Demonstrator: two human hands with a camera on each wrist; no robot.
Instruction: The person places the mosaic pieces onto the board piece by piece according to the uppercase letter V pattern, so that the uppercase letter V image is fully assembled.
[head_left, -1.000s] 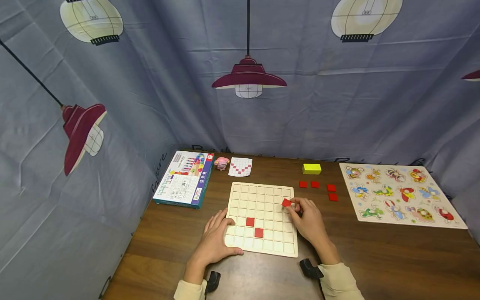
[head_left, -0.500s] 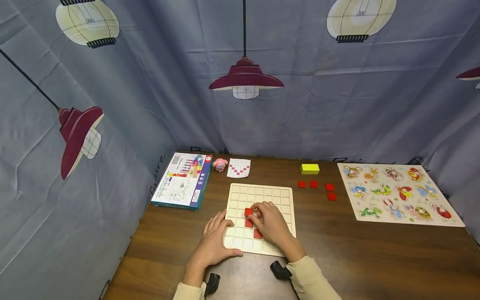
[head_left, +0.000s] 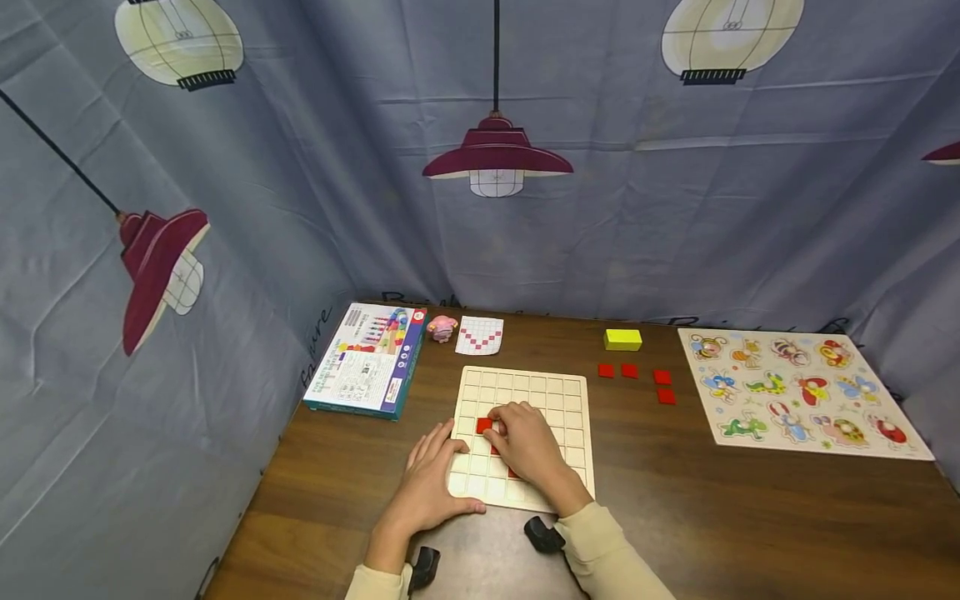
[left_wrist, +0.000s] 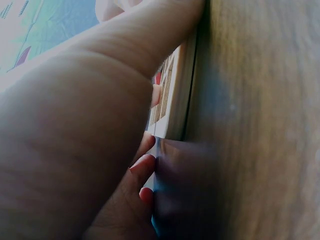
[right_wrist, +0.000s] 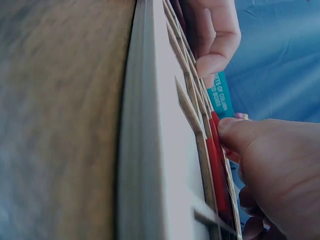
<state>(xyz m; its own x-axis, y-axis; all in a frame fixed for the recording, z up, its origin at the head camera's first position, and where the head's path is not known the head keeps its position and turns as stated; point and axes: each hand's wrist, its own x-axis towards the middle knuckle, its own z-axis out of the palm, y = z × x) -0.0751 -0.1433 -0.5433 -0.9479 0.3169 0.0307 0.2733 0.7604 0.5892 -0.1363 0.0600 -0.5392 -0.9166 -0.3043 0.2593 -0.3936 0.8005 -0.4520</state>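
Observation:
On the table lies a square wooden grid board. My left hand rests at its left side with fingers spread, the thumb along the front edge. Between thumb and fingertips, my right hand pinches a red square tile low over the board's left part. Two more red tiles lie in the grid on a diagonal, partly covered by the right hand; one red tile shows edge-on in the right wrist view. The left wrist view shows the board's side past my forearm.
Several loose red tiles lie right of the board, below a yellow block. A pattern card, a pink figurine and a flat box stand behind and left. An insect puzzle board is at far right.
My right hand has carried the red tile from the board's right edge leftward, past the tile column it hovered over half a second ago. The left hand stays put.

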